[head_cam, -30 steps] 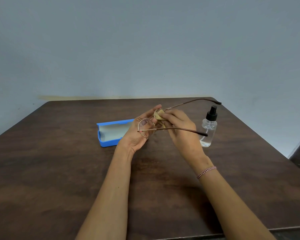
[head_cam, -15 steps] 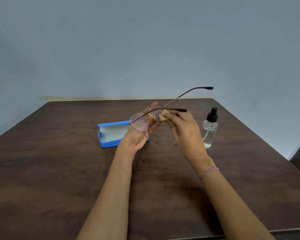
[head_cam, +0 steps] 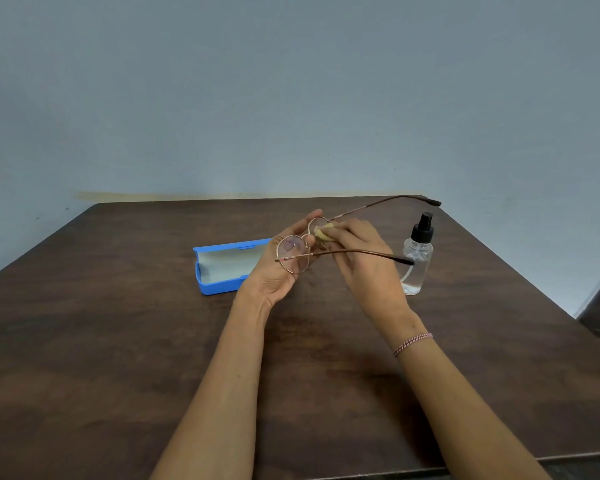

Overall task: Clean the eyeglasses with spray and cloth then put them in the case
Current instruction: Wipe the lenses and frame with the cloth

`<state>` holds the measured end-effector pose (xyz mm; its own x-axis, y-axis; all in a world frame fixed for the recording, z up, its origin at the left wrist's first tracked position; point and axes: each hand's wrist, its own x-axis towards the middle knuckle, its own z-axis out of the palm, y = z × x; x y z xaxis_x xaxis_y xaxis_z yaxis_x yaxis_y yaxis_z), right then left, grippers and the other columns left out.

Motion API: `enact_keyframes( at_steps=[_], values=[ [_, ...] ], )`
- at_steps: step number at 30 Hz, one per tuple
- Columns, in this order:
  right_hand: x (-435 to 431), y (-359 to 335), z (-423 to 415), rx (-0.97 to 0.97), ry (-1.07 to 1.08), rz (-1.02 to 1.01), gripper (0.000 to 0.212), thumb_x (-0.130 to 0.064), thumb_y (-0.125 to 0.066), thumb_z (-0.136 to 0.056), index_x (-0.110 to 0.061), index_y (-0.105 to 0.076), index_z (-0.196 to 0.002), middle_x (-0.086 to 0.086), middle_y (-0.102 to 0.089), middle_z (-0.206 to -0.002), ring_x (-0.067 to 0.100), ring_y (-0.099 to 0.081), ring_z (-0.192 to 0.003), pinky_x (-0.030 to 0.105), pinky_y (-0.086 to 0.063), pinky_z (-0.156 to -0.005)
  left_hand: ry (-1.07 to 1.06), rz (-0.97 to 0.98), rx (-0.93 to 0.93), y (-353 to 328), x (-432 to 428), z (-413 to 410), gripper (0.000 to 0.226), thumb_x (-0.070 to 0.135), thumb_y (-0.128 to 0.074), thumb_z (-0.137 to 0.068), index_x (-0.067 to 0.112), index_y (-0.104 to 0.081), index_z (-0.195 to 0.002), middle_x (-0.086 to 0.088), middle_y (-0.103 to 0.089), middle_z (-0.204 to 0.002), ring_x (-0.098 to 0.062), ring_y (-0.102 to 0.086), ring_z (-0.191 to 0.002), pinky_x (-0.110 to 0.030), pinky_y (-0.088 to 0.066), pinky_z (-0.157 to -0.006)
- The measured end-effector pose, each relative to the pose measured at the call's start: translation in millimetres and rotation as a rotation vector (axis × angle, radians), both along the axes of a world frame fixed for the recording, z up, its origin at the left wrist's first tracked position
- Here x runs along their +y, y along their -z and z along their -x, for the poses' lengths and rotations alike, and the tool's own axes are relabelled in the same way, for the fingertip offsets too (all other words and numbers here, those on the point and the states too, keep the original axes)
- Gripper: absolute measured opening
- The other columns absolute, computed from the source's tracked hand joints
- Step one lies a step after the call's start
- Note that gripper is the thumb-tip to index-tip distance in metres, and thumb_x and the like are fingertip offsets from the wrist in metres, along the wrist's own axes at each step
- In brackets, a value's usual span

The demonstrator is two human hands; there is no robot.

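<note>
Blue case (head_cam: pixel 222 268): lay open on the dark wooden table (head_cam: pixel 118 341), far left of centre, pale lining up, just beyond the left hand (head_cam: pixel 278 271).
Left hand: was palm up, fingers nearly straight behind the lenses, thumb pinching the frame.
Gold-rimmed eyeglasses (head_cam: pixel 293 252): were held above the table, temples unfolded and pointing right.
Yellow cloth (head_cam: pixel 323 233): was wadded against the far lens.
Bent right hand (head_cam: pixel 364 261): had fingers curled, pinching the cloth.
Clear spray bottle (head_cam: pixel 417 261): stood upright at right, black nozzle on top.
</note>
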<state>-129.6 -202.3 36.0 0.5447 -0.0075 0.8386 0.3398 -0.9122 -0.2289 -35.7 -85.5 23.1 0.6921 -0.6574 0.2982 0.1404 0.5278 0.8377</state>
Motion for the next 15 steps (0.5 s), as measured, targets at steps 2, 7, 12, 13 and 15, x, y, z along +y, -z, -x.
enact_keyframes(
  at_steps=[2,7,12,13,15],
  values=[
    [0,-1,0,0.026,0.036,-0.049,0.021,0.001,-0.066,-0.081,-0.003,-0.068,-0.102,0.007,-0.061,-0.094,0.017,-0.053,-0.090,0.016,-0.043,-0.081,-0.011,-0.018,-0.002,-1,1,0,0.032,0.005,-0.061,-0.082,0.019,-0.066,-0.110,-0.009,-0.068,-0.098,-0.013,-0.068,-0.086,-0.021,-0.054,-0.075],
    [0,-4,4,0.069,0.140,-0.160,0.020,-0.010,-0.058,-0.090,-0.002,-0.067,-0.106,0.011,-0.057,-0.092,0.025,-0.056,-0.087,0.041,-0.055,-0.063,0.026,-0.085,-0.073,-1,-4,8,0.030,0.007,-0.059,-0.079,0.021,-0.072,-0.103,-0.004,-0.070,-0.101,-0.014,-0.067,-0.089,-0.028,-0.055,-0.084],
    [1,-1,0,-0.008,0.039,-0.045,0.020,-0.005,-0.063,-0.086,-0.006,-0.069,-0.105,0.007,-0.063,-0.095,0.023,-0.057,-0.091,0.025,-0.045,-0.080,-0.054,-0.021,-0.020,-8,-2,10,0.023,-0.003,-0.056,-0.083,0.012,-0.073,-0.090,-0.011,-0.061,-0.114,-0.013,-0.068,-0.086,-0.024,-0.055,-0.074],
    [3,0,0,-0.014,0.025,-0.046,0.019,-0.007,-0.063,-0.086,-0.006,-0.069,-0.105,0.006,-0.063,-0.096,0.022,-0.057,-0.092,0.024,-0.045,-0.081,-0.078,-0.007,-0.009,-8,-2,9,0.024,0.000,-0.056,-0.082,0.015,-0.074,-0.087,-0.010,-0.062,-0.111,-0.011,-0.068,-0.084,-0.022,-0.055,-0.072],
    [4,-1,0,-0.019,0.009,-0.049,0.020,-0.014,-0.059,-0.088,-0.005,-0.068,-0.104,0.006,-0.062,-0.097,0.020,-0.056,-0.093,0.023,-0.046,-0.081,-0.095,0.029,0.005,-9,0,8,0.023,0.006,-0.057,-0.077,0.018,-0.076,-0.081,-0.004,-0.069,-0.092,-0.009,-0.068,-0.077,-0.020,-0.056,-0.069]
  ],
)
